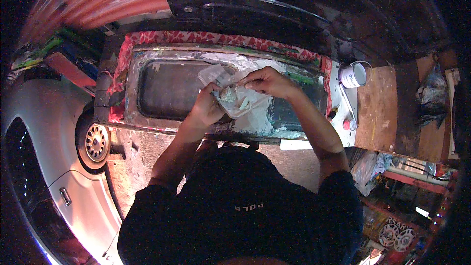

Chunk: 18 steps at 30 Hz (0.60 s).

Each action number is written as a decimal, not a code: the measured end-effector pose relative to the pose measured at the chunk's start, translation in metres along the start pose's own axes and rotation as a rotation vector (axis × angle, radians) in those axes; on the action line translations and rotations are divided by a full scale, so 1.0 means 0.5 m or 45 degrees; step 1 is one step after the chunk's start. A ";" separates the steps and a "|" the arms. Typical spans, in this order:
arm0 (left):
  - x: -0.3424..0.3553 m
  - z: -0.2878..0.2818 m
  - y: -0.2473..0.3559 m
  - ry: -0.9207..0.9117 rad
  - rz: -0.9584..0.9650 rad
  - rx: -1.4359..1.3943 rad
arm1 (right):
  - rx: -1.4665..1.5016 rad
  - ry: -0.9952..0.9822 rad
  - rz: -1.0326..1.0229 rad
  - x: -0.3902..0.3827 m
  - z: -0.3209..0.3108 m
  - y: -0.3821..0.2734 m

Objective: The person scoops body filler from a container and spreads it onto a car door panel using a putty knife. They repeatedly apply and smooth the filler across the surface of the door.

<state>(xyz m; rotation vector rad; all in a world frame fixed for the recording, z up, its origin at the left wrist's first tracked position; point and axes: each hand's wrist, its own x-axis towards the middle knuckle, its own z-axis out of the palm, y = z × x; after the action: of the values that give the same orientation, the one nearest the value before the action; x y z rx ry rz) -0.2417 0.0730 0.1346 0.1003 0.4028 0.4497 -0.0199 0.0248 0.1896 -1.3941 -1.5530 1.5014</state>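
My left hand (207, 108) is closed on the near left side of a clear plastic tub (241, 110) with pale, whitish paste inside. A clear flap, which looks like the tub's lid (214, 74), stands out at its far left. Over the tub's far right rim, my right hand (271, 83) is pinched, its fingertips turned down to the left. Whatever lies between those fingers is too small to make out. Both hands are above a worn vehicle panel (135, 88) with a dark window opening, its right half smeared with white paste (260, 118).
Red patterned cloth (196, 38) lies under the panel. To the right are a white bucket (353, 75), a small pinkish-red container (349, 125) and a wooden board (375, 113). At left stands a silver car (44, 132); a dark vehicle body (274, 7) is beyond the panel.
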 end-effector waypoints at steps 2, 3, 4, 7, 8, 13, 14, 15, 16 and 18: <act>0.004 -0.005 -0.006 -0.011 0.052 0.013 | 0.014 0.008 -0.037 0.003 0.008 0.002; 0.004 -0.007 -0.006 -0.052 0.044 -0.020 | 0.021 0.011 -0.056 0.004 0.011 0.002; 0.003 -0.008 -0.005 -0.092 0.039 -0.053 | -0.001 -0.012 -0.040 0.006 0.012 0.002; -0.003 0.005 -0.007 -0.005 0.048 -0.040 | -0.074 -0.060 -0.017 0.010 0.014 -0.005; -0.006 0.010 -0.007 0.058 0.057 -0.017 | -0.103 -0.062 -0.024 0.010 0.013 -0.011; -0.010 -0.007 0.000 -0.165 -0.007 -0.183 | -0.105 -0.025 -0.012 0.004 0.002 -0.008; -0.012 -0.008 0.002 -0.176 -0.014 -0.209 | -0.096 -0.008 0.031 0.002 0.002 -0.006; -0.012 -0.008 0.000 -0.132 0.019 -0.171 | -0.087 0.010 0.075 0.000 0.001 -0.004; -0.011 -0.006 -0.003 -0.088 0.050 -0.132 | -0.007 0.070 0.097 -0.001 0.001 0.005; -0.016 -0.003 -0.007 -0.072 0.096 -0.049 | 0.153 0.191 0.142 -0.002 0.001 0.027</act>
<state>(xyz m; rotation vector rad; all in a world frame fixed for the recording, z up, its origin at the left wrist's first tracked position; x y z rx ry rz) -0.2476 0.0665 0.1353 0.0909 0.3355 0.5277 -0.0160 0.0213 0.1773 -1.5075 -1.2922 1.4912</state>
